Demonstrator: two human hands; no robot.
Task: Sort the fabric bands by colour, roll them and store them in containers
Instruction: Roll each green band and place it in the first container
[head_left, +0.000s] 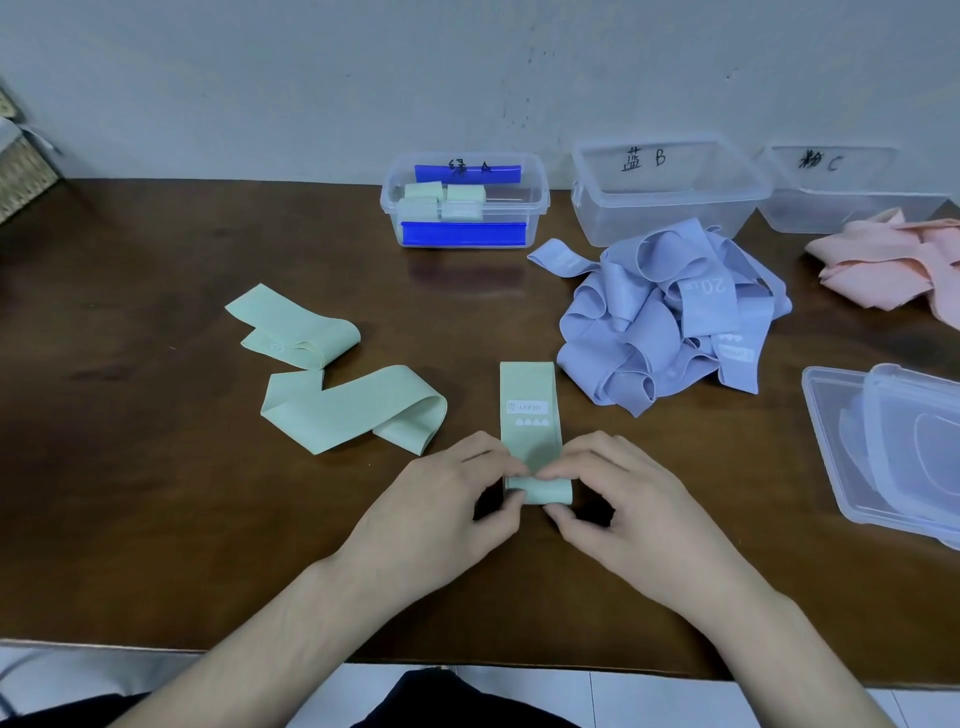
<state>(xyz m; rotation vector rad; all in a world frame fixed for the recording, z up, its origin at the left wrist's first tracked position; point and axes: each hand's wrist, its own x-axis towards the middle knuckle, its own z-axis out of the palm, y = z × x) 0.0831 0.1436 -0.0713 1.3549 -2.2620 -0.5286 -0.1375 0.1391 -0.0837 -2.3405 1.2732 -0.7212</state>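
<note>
Your left hand (441, 499) and right hand (618, 499) both pinch the near, rolled end of a green band (530, 410) lying flat mid-table (156, 519); two loose green bands (332, 374) lie left; rolled ones sit in the far box (465, 200); blue pile (670, 317) right.

A pale green band (530, 410) is lying flat and lengthwise, running away from the left hand (441, 499) and right hand (618, 499), its near end turned up into a small roll pinched between both sets of fingertips. Two more green bands (358, 405) are sitting loosely folded out beyond the left hand. Beyond the right hand, a heap of lilac-blue bands (670, 317) is piling up; pink bands (893, 265) are lying farther right. Rolled green bands are resting in the blue-latched container (465, 200) straight ahead, two clear containers (670, 192) beside it.
</note>
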